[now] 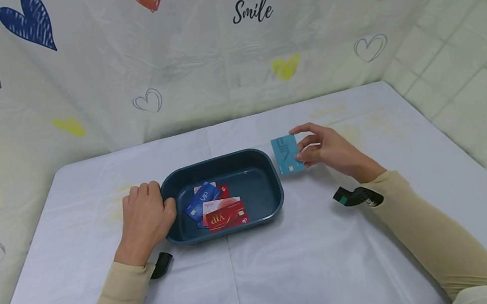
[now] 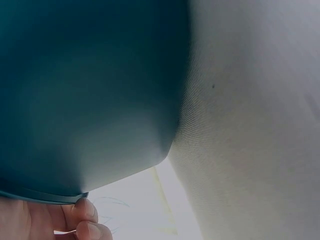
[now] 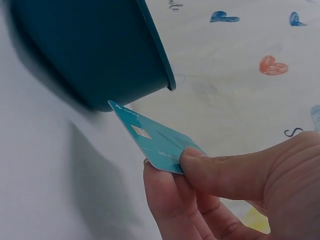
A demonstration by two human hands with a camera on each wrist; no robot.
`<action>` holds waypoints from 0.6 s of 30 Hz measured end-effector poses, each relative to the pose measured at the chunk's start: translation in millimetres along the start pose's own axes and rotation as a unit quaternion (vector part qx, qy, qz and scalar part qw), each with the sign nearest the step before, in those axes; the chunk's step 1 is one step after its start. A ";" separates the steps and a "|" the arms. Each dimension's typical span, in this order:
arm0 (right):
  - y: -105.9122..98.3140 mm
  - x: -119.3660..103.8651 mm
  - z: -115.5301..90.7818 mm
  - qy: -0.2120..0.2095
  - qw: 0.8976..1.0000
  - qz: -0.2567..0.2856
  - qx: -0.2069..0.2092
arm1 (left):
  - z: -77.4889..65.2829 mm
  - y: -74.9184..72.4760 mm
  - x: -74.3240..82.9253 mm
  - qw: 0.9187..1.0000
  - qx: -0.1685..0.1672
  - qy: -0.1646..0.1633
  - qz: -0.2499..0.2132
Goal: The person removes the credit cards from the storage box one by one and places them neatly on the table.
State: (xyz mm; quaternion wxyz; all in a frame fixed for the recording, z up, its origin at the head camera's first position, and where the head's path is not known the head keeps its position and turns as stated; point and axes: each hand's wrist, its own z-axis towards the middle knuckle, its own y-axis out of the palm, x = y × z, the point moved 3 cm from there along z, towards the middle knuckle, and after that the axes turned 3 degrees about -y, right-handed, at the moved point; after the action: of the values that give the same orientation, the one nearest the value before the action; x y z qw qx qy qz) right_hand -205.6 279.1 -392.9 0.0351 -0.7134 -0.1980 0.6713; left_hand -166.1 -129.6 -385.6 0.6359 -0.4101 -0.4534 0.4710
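A dark blue-green rectangular tray with rounded corners sits on the white-covered table. Several cards lie overlapping in its left half, among them a blue card and a red card marked VIP. My left hand grips the tray's left rim, thumb over the edge; in the left wrist view its fingertips show beneath the rim. Just right of the tray, my right hand pinches a light teal card between thumb and fingers. That card's small gold chip faces the right wrist camera.
Behind the table hangs a pale cloth backdrop printed with hearts and the word Smile. A black band crosses the right wrist, and another black piece shows at the left wrist.
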 end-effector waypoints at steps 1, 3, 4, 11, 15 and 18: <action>0.5 1.1 0.2 0.001 1.000 -0.001 -0.001 | 0.0 0.0 -0.1 1.000 0.001 0.000 0.000; 1.3 3.4 1.1 0.004 1.000 -0.002 -0.004 | 0.0 0.0 -0.2 1.000 0.002 0.001 0.000; 1.8 4.6 1.5 0.005 1.000 -0.003 -0.005 | 0.0 -0.1 -0.3 1.000 0.002 0.001 0.000; 6.2 11.8 4.1 0.018 1.000 -0.008 -0.016 | 0.3 0.1 -0.7 1.000 -0.006 -0.002 -0.001; 8.4 13.9 4.4 0.020 0.999 -0.008 -0.026 | 0.6 -0.1 -1.0 1.000 -0.002 0.000 -0.002; 9.7 14.7 4.4 0.019 0.999 -0.011 -0.035 | 0.6 -0.6 -0.9 1.000 0.004 0.002 -0.004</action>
State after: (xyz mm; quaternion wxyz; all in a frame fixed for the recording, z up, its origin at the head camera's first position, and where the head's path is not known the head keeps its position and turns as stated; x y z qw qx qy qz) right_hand -207.2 274.1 -410.2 0.0208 -0.7250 -0.2286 0.6494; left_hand -166.7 -130.5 -385.1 0.6402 -0.4068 -0.4519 0.4696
